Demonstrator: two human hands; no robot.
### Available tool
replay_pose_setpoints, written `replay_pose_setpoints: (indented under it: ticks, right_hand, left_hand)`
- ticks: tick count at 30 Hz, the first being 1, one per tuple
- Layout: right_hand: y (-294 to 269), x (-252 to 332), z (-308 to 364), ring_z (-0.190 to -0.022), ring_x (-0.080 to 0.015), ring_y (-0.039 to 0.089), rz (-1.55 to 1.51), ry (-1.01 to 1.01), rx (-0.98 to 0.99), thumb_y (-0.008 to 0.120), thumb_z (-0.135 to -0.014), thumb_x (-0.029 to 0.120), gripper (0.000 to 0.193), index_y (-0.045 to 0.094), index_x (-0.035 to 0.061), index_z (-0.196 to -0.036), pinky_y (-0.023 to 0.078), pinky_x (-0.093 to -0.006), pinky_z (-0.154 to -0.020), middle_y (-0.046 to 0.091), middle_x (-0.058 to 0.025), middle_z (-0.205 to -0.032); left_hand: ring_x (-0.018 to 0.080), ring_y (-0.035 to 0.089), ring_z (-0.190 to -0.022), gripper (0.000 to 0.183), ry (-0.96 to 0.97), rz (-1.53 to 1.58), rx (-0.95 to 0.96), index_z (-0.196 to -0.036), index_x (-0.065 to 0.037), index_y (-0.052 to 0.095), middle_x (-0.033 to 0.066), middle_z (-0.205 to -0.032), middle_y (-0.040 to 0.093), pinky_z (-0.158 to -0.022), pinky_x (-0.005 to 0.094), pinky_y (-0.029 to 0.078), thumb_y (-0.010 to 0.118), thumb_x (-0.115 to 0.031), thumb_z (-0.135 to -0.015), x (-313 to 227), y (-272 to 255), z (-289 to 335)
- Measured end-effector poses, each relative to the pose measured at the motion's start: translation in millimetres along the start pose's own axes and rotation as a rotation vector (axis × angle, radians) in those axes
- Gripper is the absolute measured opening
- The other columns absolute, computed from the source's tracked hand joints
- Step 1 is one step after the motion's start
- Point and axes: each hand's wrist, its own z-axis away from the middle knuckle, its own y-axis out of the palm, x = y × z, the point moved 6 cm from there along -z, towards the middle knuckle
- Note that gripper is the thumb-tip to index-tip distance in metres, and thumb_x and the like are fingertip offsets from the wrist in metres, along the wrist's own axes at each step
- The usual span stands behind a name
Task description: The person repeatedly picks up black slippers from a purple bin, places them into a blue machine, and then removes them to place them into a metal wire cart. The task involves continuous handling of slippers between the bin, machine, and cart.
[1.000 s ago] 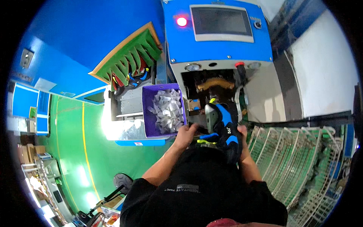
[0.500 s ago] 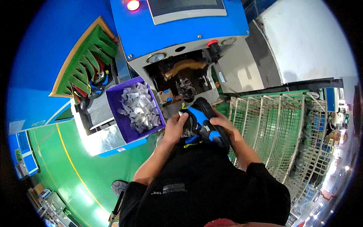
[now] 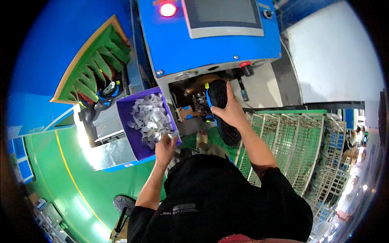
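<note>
My right hand [image 3: 231, 111] grips a black shoe [image 3: 222, 133] with blue sides and a yellow tab, its dark sole turned up toward me. The shoe is held upright, toe end low, in front of the opening of a blue machine [image 3: 210, 52]. At the near right corner of a purple bin [image 3: 139, 156], my left hand [image 3: 165, 149] has its fingers bent together on a white curved plastic piece. Many similar white pieces [image 3: 150, 115] fill the bin. The shoe's upper is mostly hidden from view.
A green slotted rack [image 3: 99, 65] with more shoes [image 3: 109, 91] stands at the far left. White wire shelving [image 3: 283, 150] is on the right. A red light [image 3: 167, 10] glows beside the machine's screen [image 3: 223, 14]. Green floor [image 3: 97, 162] lies at left.
My left hand has left the shoe and moved left to the purple bin. My right hand has lifted the shoe farther from me and turned its sole up.
</note>
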Motion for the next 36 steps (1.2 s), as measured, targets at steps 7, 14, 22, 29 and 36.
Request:
replay_pose_setpoints:
  ticks: [7,14,22,29,36]
  right_hand:
    - [42,5,-22,-0.124,-0.0517,0.058,-0.057,0.029,0.138,0.076,-0.086,0.047,0.121,-0.009,0.0141,-0.166,0.052,-0.0569,-0.101,0.035,-0.0409,-0.153]
    - [82,-50,14,-0.102,-0.0285,0.069,-0.155,0.039,0.25,0.08,-0.08,0.026,0.11,0.015,0.0032,-0.165,0.054,-0.0416,-0.086,0.061,-0.0247,-0.14]
    - [76,-62,71,-0.109,-0.0252,0.067,-1.436,0.209,0.327,0.072,-0.089,0.033,0.064,0.053,0.0035,-0.142,0.056,-0.0386,-0.093,0.065,-0.0113,-0.127]
    - [75,-54,104,-0.104,-0.0287,0.072,-1.825,0.262,0.414,0.07,-0.09,0.045,0.062,0.06,0.0007,-0.132,0.059,-0.0423,-0.095,0.071,-0.0154,-0.118]
    - [91,-107,100,-0.103,-0.0314,0.072,-1.848,0.24,0.383,0.073,-0.087,0.029,0.061,0.056,-0.0036,-0.135,0.061,-0.0433,-0.089,0.07,-0.0189,-0.121]
  left_hand:
    - [0.0396,0.07,-0.071,0.046,-0.068,0.113,-0.13,-0.086,0.001,0.063,0.0212,-0.076,0.069,-0.066,0.0467,0.053,0.073,-0.043,-0.092,5,0,0]
    - [0.0439,0.065,-0.104,0.045,0.092,-0.123,-0.343,-0.119,0.003,0.065,0.0254,-0.108,0.069,-0.09,0.0497,0.052,0.072,-0.035,-0.094,21,-37,-3]
    - [0.0395,0.065,-0.114,0.07,0.152,0.191,0.374,-0.128,0.001,0.055,0.0247,-0.117,0.066,-0.098,0.0462,0.05,0.074,-0.055,-0.09,-68,33,23]
    - [0.0336,0.068,-0.095,0.026,0.598,0.309,0.267,-0.101,-0.003,0.074,0.0164,-0.103,0.066,-0.08,0.0411,0.054,0.082,-0.023,-0.087,-128,48,50]
    - [0.0378,0.069,-0.101,0.031,0.678,0.178,0.343,-0.107,-0.004,0.076,0.0207,-0.113,0.068,-0.086,0.0425,0.056,0.084,-0.024,-0.085,-138,51,63]
